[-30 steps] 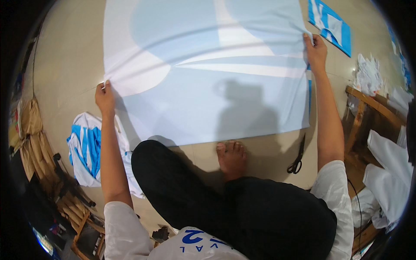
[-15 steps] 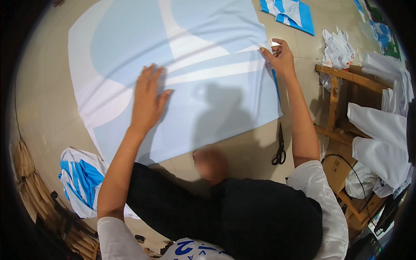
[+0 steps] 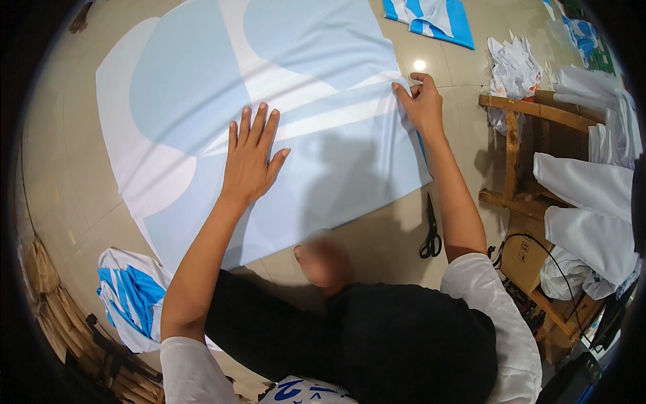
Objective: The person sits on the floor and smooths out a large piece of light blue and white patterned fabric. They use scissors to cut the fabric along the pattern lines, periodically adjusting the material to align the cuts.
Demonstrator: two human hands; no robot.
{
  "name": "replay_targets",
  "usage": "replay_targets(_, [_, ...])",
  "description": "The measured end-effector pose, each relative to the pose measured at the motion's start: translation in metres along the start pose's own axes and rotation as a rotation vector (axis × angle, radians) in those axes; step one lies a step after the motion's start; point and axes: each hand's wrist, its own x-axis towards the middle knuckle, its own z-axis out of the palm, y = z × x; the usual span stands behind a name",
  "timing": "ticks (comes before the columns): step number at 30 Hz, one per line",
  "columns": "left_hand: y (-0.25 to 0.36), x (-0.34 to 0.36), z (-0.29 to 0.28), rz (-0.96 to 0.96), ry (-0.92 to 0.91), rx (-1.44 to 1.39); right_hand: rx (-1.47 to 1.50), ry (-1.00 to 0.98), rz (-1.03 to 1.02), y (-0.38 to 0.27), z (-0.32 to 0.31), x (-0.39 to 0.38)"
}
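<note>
A large sheet of pale blue and white fabric [image 3: 316,165] lies spread on the floor, with soft creases running across it. My left hand [image 3: 252,158] rests flat on its middle, fingers stretched and slightly apart. At the fabric's right edge is my right hand [image 3: 424,108]. Its thumb touches the cloth near a crease, while the bent index finger stands apart from the thumb; the other fingers are partly hidden. Black-handled scissors [image 3: 431,232] lie on the floor just below the fabric's right corner.
A folded blue and white cloth [image 3: 444,23] lies at the far right. Crumpled white scraps [image 3: 515,67] are near a wooden frame [image 3: 515,148] hung with white fabric pieces [image 3: 585,188]. On the left sits a bunched blue and white garment [image 3: 131,296]. My bare foot is beside the fabric's near edge.
My left hand has slid right across the fabric and its fingers have spread. The right hand stays at the fabric's right edge. The whole view has shifted slightly.
</note>
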Motion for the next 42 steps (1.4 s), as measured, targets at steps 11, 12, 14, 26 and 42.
replay_targets(11, [-0.001,-0.002,0.002,0.047,0.009,0.019,-0.003,-0.016,0.026,0.016,-0.008,-0.009])
replay_targets(12, [-0.001,-0.002,0.002,0.046,0.008,0.022,-0.026,-0.008,0.024,0.014,-0.008,-0.012])
replay_targets(14, [0.003,-0.002,0.001,0.041,0.025,0.01,-0.025,-0.01,0.04,0.012,-0.01,-0.023])
replay_targets(26, [0.049,0.034,0.017,0.1,0.109,-0.06,0.204,0.097,0.014,0.016,0.006,-0.004])
replay_targets(42, [0.055,0.038,0.024,0.033,0.138,-0.025,0.168,0.208,-0.021,0.005,0.023,0.008])
